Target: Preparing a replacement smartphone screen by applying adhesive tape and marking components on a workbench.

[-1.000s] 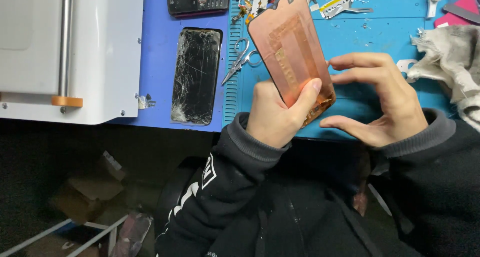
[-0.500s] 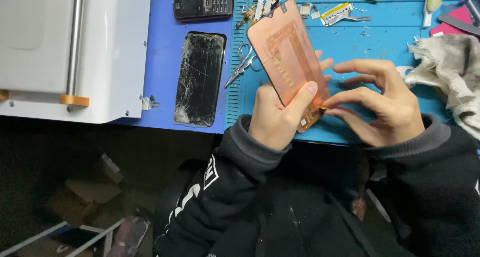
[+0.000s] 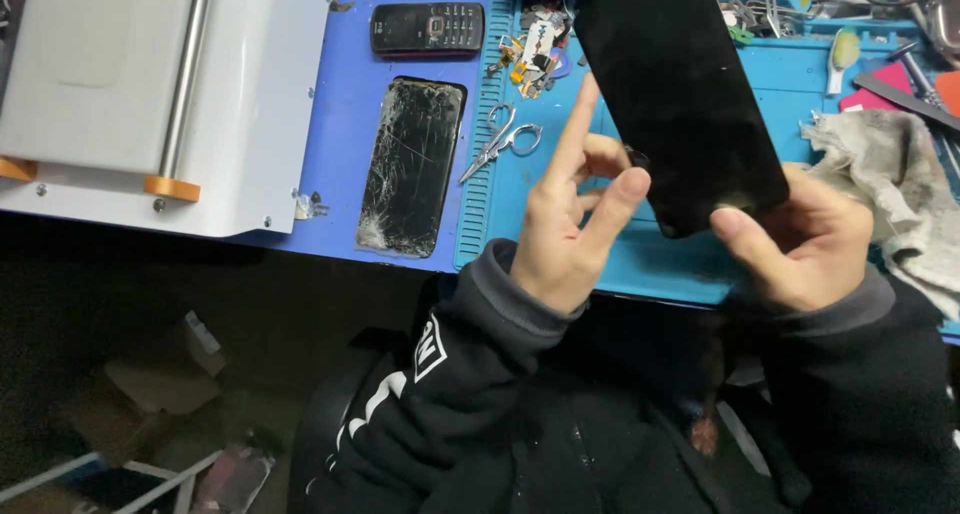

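The right hand (image 3: 800,239) is gripping the near corner of a black phone screen (image 3: 680,94), holding it tilted above the blue worktop (image 3: 560,244). The left hand (image 3: 570,234) is spreading its fingers (image 3: 612,206) open, just touching the screen's left edge. The screen is looking dark, smooth and shiny.

Single head-worn view, looking steeply down. Close over the blue silicone work mat (image 3: 560,244) at the bench's near edge.

Cracked phone (image 3: 411,167), keypad phone (image 3: 427,27), scissors (image 3: 500,141), grey rag (image 3: 895,189), white machine (image 3: 150,84)
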